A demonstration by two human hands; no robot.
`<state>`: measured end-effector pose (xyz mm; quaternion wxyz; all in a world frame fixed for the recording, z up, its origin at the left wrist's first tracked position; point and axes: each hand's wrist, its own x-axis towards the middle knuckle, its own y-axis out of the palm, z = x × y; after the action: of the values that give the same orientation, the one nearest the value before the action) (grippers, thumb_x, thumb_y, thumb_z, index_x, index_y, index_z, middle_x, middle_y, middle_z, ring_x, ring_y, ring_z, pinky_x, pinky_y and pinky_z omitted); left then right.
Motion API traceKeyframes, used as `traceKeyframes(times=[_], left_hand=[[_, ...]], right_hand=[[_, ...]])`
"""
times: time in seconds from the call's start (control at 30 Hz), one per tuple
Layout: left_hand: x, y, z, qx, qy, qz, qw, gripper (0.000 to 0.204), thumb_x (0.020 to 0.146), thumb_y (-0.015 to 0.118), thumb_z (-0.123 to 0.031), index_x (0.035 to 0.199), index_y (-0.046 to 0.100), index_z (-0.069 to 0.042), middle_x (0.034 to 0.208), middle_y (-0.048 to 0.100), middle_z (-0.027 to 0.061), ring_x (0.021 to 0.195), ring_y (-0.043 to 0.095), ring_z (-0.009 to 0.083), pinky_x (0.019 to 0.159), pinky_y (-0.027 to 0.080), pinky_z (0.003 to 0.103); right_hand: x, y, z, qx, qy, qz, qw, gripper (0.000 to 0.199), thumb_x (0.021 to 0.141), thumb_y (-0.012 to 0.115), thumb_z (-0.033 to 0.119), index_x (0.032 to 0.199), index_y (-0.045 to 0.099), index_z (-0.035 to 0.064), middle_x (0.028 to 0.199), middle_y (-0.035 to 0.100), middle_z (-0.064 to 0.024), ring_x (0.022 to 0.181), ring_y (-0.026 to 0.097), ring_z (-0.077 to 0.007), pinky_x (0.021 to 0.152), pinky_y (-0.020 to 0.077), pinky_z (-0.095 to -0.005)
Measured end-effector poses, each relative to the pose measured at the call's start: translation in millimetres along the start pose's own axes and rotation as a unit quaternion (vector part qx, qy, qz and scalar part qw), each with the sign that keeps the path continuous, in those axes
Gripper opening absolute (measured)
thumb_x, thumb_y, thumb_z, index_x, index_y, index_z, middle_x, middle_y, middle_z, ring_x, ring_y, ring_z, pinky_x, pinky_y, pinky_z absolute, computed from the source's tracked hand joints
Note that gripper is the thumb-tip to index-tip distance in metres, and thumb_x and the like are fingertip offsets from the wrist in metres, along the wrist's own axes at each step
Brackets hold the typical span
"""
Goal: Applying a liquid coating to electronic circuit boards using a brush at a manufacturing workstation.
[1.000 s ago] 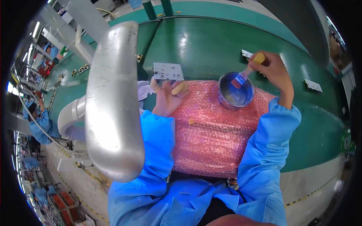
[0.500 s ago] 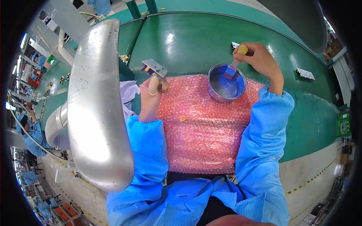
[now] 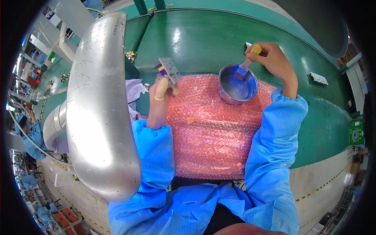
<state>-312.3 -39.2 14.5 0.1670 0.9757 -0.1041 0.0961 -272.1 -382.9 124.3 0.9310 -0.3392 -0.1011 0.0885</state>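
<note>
My left hand (image 3: pixel 159 96), with pale finger cots on some fingers, is closed on a small circuit board (image 3: pixel 170 71). The board is tilted steeply and carries yellow and purple parts on its left side. In my right hand (image 3: pixel 273 59) is a brush (image 3: pixel 248 62), gripped near its yellow handle end. Its bristles point down inside the rim of a metal bowl (image 3: pixel 235 98) that has pale liquid at the bottom. Whether they touch the liquid I cannot tell. The bowl stands on pink bubble wrap (image 3: pixel 211 145), between my two hands.
A big silver extraction hood (image 3: pixel 102 105) fills the left side, close to my left sleeve. White cloth (image 3: pixel 134 94) lies beside it. On the green table (image 3: pixel 203 39), one board (image 3: pixel 318 78) rests at the right and another (image 3: pixel 248 45) sits behind my right hand. People work far left.
The circuit board in my left hand has turned from nearly flat to steeply tilted. My right hand and the brush still hover at the bowl, while the whole view has shifted slightly.
</note>
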Motion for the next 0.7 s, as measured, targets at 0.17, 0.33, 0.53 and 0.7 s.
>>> traceKeyframes(times=[0.17,0.33,0.53,0.7], left_hand=[[-7,4,-5,-0.099,-0.03,-0.014,0.994,0.048,0.098,0.045,-0.054,0.105,0.055,-0.008,0.083,0.052,0.0012,0.072,0.045,0.0134,0.067,0.034,0.03],[-6,6,3,-0.137,-0.086,-0.002,0.987,0.059,0.097,0.039,-0.063,0.108,0.053,-0.008,0.083,0.047,0.0006,0.069,0.039,0.0138,0.065,0.032,0.03],[-5,10,5,-0.112,-0.073,-0.004,0.991,0.071,0.094,0.029,-0.072,0.107,0.049,-0.006,0.08,0.039,0.001,0.067,0.036,0.0144,0.064,0.03,0.032],[-6,4,8,-0.096,-0.056,0.019,0.994,0.074,0.091,0.028,-0.075,0.105,0.048,-0.005,0.078,0.037,0.0014,0.066,0.035,0.0145,0.063,0.03,0.032]], right_hand=[[-4,-6,6,-0.03,-0.008,-0.058,0.998,0.023,0.087,0.07,0.023,0.097,0.069,0.0017,0.084,0.066,-0.0012,0.078,0.059,-0.0079,0.072,0.0464,-0.0242],[-1,-13,-14,-0.027,-0.019,-0.091,0.995,0.022,0.088,0.069,0.022,0.097,0.069,0.0023,0.081,0.066,-0.0016,0.072,0.059,-0.0085,0.067,0.0456,-0.0242],[-6,-17,-3,-0.036,0.019,-0.127,0.991,0.022,0.089,0.068,0.023,0.098,0.068,0.0022,0.077,0.065,-0.0016,0.067,0.056,-0.0073,0.061,0.0448,-0.0237],[-14,-20,11,0.025,0.013,-0.14,0.99,0.021,0.089,0.069,0.021,0.096,0.066,0.0017,0.076,0.062,-0.0012,0.065,0.054,-0.0074,0.059,0.0446,-0.0233]])
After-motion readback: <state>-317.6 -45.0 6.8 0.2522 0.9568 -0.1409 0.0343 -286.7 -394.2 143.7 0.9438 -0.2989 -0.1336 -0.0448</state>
